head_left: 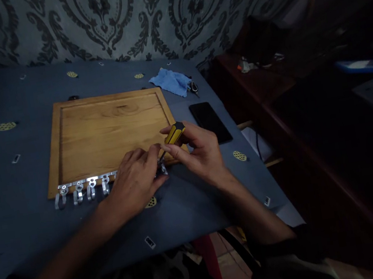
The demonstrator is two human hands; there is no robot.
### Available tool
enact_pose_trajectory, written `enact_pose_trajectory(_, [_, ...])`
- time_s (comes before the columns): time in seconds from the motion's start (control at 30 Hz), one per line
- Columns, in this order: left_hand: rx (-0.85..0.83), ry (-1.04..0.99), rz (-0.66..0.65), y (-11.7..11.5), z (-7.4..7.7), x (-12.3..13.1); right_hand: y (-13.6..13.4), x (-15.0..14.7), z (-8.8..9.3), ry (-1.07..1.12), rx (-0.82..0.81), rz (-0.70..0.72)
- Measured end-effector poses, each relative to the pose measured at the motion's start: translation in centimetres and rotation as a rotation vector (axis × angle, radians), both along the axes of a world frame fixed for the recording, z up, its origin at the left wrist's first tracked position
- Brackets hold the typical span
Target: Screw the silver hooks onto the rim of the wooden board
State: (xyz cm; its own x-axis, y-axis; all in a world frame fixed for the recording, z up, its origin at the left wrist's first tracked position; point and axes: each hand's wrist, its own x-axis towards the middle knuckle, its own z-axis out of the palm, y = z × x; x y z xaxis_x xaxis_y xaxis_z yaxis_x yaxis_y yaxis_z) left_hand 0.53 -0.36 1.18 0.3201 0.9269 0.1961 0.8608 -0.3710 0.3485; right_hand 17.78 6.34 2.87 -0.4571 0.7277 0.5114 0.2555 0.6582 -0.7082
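A wooden panel point(111, 132) with a raised frame lies flat on the cloth-covered table. Along its near edge runs a metal hook rail point(92, 182) with several silver hooks. My left hand point(134, 180) covers part of this rail, its thumb and fingers closed around the right end. Between the fingers of my right hand point(200, 151) is a screwdriver point(174, 133) with a yellow and black handle. It leans with its shaft pointing down and left to the rail's right end. The tip is hidden by my left fingers, so its contact with a screw does not show.
A black phone point(210, 121) lies right of the panel. Behind it are a blue cloth point(170, 81) and a small key ring point(194, 87). The table's right edge drops off near dark reddish furniture point(287, 128). A patterned wall point(139, 19) stands behind.
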Motion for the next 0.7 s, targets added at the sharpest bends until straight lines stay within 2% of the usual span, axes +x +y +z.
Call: enact_pose_trajectory(0.7, [-0.023,0.040,0.008,0.15,0.25,0.13,0.28,0.33,-0.02,0.013,-0.027,0.043])
